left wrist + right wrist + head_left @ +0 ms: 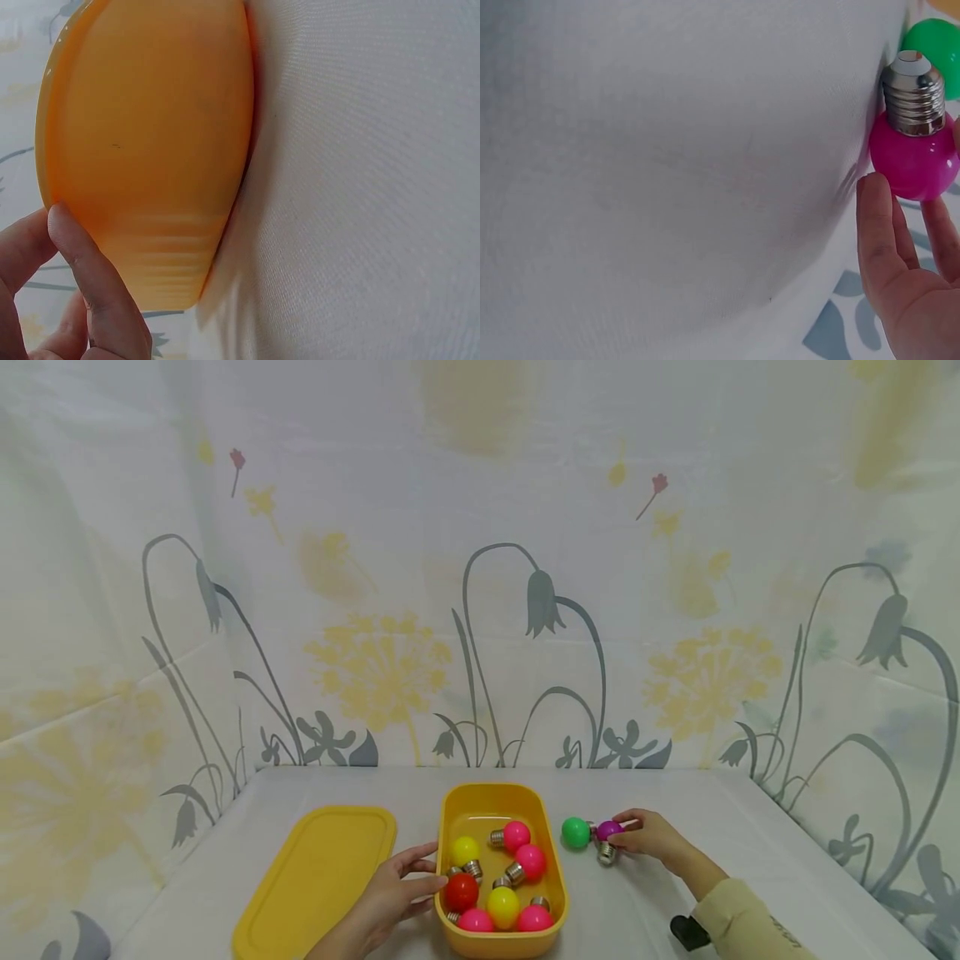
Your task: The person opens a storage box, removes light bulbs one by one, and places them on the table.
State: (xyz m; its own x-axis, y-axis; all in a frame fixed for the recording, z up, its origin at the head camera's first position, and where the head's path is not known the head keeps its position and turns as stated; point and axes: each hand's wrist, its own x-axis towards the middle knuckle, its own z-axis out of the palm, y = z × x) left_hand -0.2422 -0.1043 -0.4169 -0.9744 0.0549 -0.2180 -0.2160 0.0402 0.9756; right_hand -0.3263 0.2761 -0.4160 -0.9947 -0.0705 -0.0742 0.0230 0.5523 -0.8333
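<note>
A deep yellow box [556, 860] stands in the middle of the table with several coloured light bulbs inside, among them a red bulb [462, 891] and a yellow bulb [503, 907]. At its left side, my left hand [393, 893] pinches the rim, thumb over the edge; the left wrist view shows the box's outer wall [157, 127]. Beyond the box's right side, my right hand [651, 837] holds a purple light bulb [911, 161] between its fingers, metal screw base pointing toward me. Just left of that bulb lies a green light bulb [576, 832].
A flat yellow lid [318, 877] lies on the table left of the box. A small black object [688, 932] sits by the right sleeve. Behind the white table [645, 902] hangs a flower-patterned curtain [480, 610].
</note>
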